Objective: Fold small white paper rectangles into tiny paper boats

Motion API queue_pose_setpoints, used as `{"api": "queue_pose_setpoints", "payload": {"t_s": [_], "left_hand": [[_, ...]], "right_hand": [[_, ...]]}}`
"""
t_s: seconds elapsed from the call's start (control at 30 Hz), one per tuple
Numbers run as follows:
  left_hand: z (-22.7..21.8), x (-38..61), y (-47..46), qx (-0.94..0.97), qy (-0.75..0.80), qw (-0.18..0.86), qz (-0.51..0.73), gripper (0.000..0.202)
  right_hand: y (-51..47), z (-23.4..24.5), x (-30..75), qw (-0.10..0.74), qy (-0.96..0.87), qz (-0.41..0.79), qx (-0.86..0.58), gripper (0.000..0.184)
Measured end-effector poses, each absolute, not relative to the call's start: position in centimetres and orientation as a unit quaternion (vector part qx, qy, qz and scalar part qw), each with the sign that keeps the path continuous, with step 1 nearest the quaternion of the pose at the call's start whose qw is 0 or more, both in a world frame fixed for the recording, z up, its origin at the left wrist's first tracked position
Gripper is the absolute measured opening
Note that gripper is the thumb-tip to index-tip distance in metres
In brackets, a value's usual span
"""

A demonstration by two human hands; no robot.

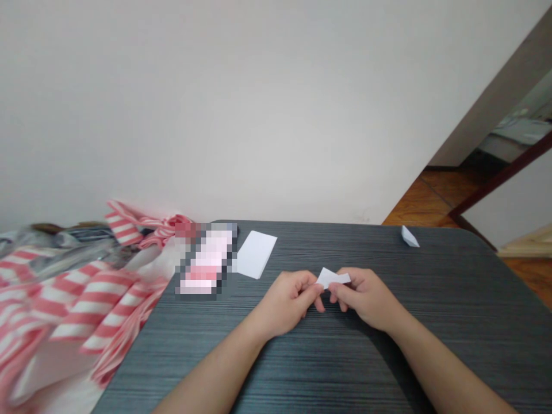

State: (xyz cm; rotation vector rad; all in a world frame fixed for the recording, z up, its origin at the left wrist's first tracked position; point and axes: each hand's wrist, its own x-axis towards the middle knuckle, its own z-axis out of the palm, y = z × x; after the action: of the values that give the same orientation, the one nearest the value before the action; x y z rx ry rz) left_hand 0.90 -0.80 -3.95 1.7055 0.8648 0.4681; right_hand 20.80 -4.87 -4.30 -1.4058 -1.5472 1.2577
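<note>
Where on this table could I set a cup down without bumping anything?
The widest stretch of dark tabletop lies right of the right hand, below the small folded paper. Another lies between the white paper sheet and that folded piece. It's crowded at the left, where a pixelated pink item and red-striped bag meet the table edge.

Soft, even indoor light fills the scene, bright enough that the pale wall (241, 103) reads a flat, shadowless grey-white, with no lamp or window in view. A faint sheen lies along the far edge of the dark table (435, 322). The only deep shadow falls beneath the hands (328, 299) and right forearm, toward the lower right. The paper strip (333, 278) looks fairly crisp, while the striped bag (73, 305) at lower left smears with blur. Wide-angle stretching tilts the door frame (495, 178) at right, and a coarse pixelated patch (206, 261) hides detail left of centre
</note>
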Motion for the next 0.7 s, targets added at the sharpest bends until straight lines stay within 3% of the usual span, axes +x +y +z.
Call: {"api": "queue_pose_setpoints", "payload": {"t_s": [0.7], "left_hand": [[-3.5, 0.8, -0.9, 0.686, 0.390, 0.577, 0.210, 0.034]], "right_hand": [[-4.8, -4.4, 21.4, 0.382, -0.574, 0.474, -0.548, 0.025]]}}
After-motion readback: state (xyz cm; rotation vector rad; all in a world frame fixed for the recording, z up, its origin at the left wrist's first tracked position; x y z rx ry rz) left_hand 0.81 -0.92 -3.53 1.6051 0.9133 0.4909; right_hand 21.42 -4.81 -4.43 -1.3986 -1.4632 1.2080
